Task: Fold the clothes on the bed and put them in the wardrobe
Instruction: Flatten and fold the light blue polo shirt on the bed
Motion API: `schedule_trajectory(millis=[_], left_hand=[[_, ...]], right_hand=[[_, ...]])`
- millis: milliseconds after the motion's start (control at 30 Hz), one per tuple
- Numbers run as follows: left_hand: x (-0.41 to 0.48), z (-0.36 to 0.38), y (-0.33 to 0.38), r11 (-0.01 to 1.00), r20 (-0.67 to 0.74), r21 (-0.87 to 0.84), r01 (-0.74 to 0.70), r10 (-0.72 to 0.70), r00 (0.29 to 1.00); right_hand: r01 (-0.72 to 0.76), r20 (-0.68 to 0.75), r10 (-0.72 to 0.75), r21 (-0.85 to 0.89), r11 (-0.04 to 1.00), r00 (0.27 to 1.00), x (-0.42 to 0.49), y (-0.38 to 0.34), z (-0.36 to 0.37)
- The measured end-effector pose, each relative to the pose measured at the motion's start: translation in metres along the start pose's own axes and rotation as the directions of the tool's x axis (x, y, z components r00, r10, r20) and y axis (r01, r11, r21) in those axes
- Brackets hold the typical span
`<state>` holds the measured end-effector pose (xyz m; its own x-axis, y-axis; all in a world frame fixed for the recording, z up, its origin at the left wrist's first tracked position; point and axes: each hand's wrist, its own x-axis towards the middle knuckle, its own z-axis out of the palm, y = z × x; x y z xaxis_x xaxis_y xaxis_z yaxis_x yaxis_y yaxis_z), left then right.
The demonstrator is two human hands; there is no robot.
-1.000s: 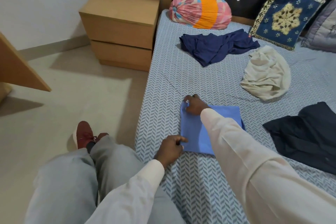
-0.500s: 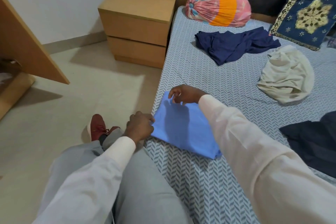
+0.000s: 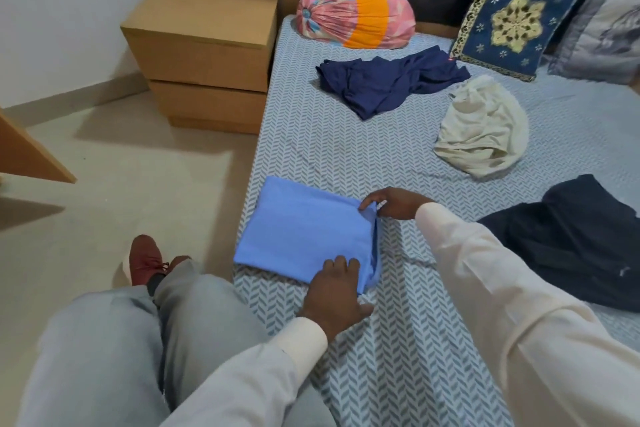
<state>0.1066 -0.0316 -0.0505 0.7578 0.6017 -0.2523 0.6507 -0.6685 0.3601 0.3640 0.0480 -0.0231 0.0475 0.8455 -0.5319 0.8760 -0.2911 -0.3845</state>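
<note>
Garment in work: a folded blue garment (image 3: 308,236) lies flat as a rectangle on the bed (image 3: 346,156), at the bed's left edge.
Right hand: the right hand (image 3: 394,204) pinches the blue garment's far right corner, thumb and fingers closed on the fold.
Left hand: the left hand (image 3: 334,291) has its fingers bent down onto the blue garment's near right corner, thumb spread on the sheet beside it; whether it grips the cloth, I cannot tell.
Beyond the blue garment: a crumpled navy garment (image 3: 388,83); past that, a pink and orange bolster (image 3: 356,14).
Right of the blue garment: a cream garment (image 3: 485,128) farther back and a dark garment (image 3: 581,239) nearer, both unfolded and well apart from it.
Far right of the blue garment: an embroidered blue cushion (image 3: 516,14).
Left of the blue garment: a wooden nightstand (image 3: 204,52) on the floor, farther back, and a red shoe (image 3: 143,258) nearer.
</note>
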Motion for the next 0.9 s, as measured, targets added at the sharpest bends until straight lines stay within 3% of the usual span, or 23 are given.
schedule_trajectory(millis=[200, 333, 500, 633, 733, 833, 900], left_hand=[[0.007, 0.003, 0.017, 0.98, -0.086, 0.178, 0.092, -0.078, 0.993], [0.01, 0.015, 0.01, 0.98, -0.1, 0.192, 0.04, -0.021, 0.995], [0.005, 0.01, -0.011, 0.972, -0.229, 0.235, -0.007, 0.063, 0.972], [-0.01, -0.025, -0.024, 0.992, -0.395, 0.104, -0.078, 0.113, 0.912], [-0.025, -0.065, -0.033, 0.992, -0.48, -0.085, -0.097, 0.044, 0.876], [-0.039, -0.097, -0.044, 0.954, -0.508, -0.265, -0.136, -0.018, 0.861], [-0.047, -0.11, -0.049, 0.94, -0.506, -0.306, -0.154, -0.024, 0.862]], right_hand=[[0.087, -0.112, -0.09, -0.028, 0.996, 0.99, 0.014, 0.006, 0.02], [0.07, -0.158, -0.073, -0.025, 0.997, 0.985, 0.016, 0.004, 0.021], [0.063, -0.24, -0.051, 0.041, 0.997, 0.969, 0.006, 0.004, 0.017], [0.125, -0.411, -0.045, 0.171, 0.977, 0.911, -0.016, 0.0, 0.007], [0.236, -0.549, -0.069, 0.239, 0.942, 0.833, -0.043, -0.003, 0.0], [0.254, -0.514, -0.004, 0.418, 0.872, 0.858, -0.071, -0.009, 0.0], [0.228, -0.497, 0.002, 0.402, 0.887, 0.868, -0.085, -0.011, 0.009]])
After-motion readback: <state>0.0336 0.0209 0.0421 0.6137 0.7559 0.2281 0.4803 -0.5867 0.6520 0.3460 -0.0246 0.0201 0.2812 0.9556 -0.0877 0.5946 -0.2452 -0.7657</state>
